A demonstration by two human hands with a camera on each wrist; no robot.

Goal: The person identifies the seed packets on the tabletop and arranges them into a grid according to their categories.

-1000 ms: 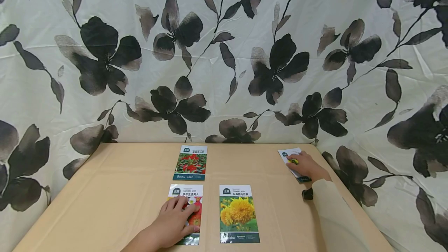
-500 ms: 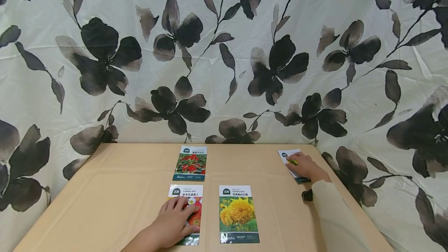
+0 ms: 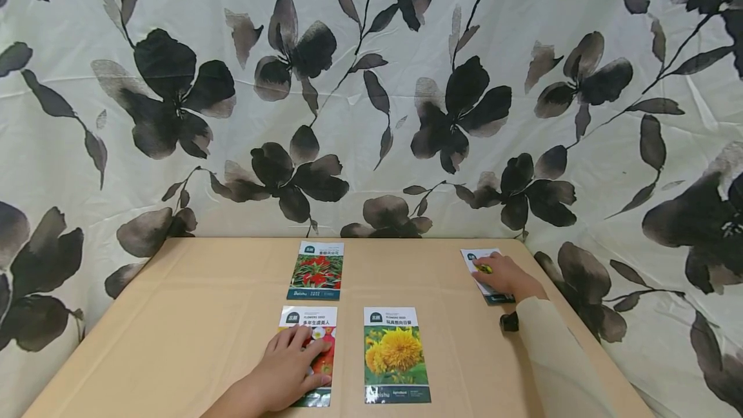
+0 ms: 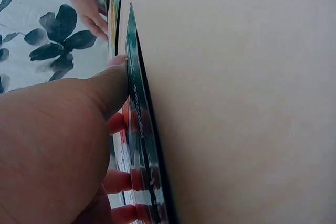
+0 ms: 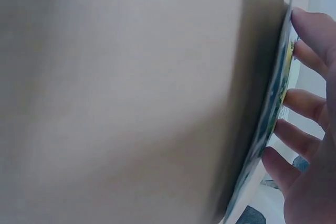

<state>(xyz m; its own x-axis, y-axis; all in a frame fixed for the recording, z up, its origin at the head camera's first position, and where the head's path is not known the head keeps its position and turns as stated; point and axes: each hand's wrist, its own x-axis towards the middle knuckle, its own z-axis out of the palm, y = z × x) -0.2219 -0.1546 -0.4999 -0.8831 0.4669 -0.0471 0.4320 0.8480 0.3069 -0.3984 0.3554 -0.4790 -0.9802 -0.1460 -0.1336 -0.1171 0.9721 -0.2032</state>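
My left hand (image 3: 284, 366) rests spread over a seed packet (image 3: 307, 316) with red blooms, at the near left of the table. Its thumb and fingers touch the packet's face in the left wrist view, where the packet (image 4: 137, 93) is seen nearly edge-on. At the far right, my right hand (image 3: 511, 277) lies on another seed packet (image 3: 477, 255), which is tilted and shows a bit of yellow. The right wrist view has the fingertips touching this packet's (image 5: 274, 95) printed side. Most of its picture is hidden under the hand.
A seed packet with yellow flowers (image 3: 397, 355) lies just right of my left hand. Beyond that hand is a packet with red flowers (image 3: 316, 271). The tan table (image 3: 191, 315) ends at a floral cloth (image 3: 371, 121) behind it.
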